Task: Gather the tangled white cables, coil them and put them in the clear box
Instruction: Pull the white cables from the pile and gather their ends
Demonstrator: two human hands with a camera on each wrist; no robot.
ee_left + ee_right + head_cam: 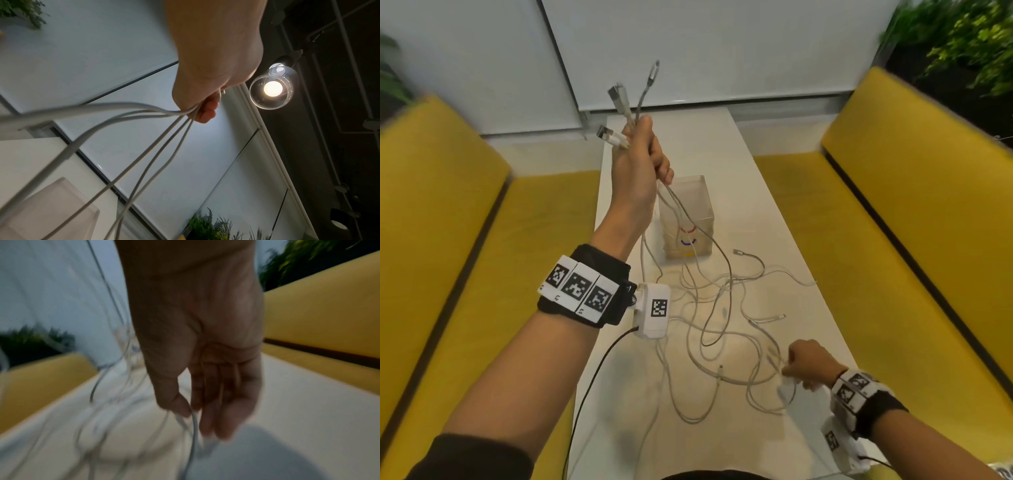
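My left hand (642, 154) is raised high above the table and grips a bunch of white cables (127, 112) near their plug ends (616, 94), which stick up above the fist. The strands hang down from it to a tangle of white cables (726, 329) spread over the white table (767, 219). The clear box (686, 219) stands upright just behind the tangle, below the left hand. Low at the table's near right, my right hand (796, 365) pinches a cable (193, 420) between thumb and fingers; that view is blurred.
Yellow bench seats (914, 212) flank the narrow table on both sides. A white wall panel (688, 51) closes the far end, with green plants (962, 37) at the upper right. A lit lamp (272, 88) hangs overhead. A black wire (592, 377) runs from my left wrist camera.
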